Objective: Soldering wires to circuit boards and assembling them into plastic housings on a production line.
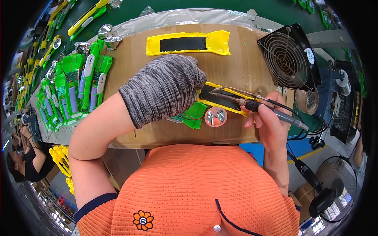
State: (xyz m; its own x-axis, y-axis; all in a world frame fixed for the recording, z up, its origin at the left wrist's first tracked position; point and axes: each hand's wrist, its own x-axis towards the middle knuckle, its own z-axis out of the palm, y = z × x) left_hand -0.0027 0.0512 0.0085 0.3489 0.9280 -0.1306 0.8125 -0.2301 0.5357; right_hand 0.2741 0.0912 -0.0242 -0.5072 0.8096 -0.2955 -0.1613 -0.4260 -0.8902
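A grey striped glove covers my left hand [167, 86], which is closed at the left end of a yellow plastic casing half [217, 101] with a black panel; its fingertips are hidden below. In my right hand [271, 122] is a soldering iron [251, 105] with a thin metal feed tube [236, 90] alongside. The iron's tip points left, over the black panel. Just below the casing, a round silver reflector [215, 117] is joined by red wires to a green casing part [195, 115], partly covered by my left hand.
Another yellow casing half [185, 44] lies farther back on the cardboard [130, 70]. Green casings with blue batteries [73, 98] are piled at the left, near loose reflectors [106, 33]. A black box fan [289, 59] stands at the right, beside a solder spool [343, 82].
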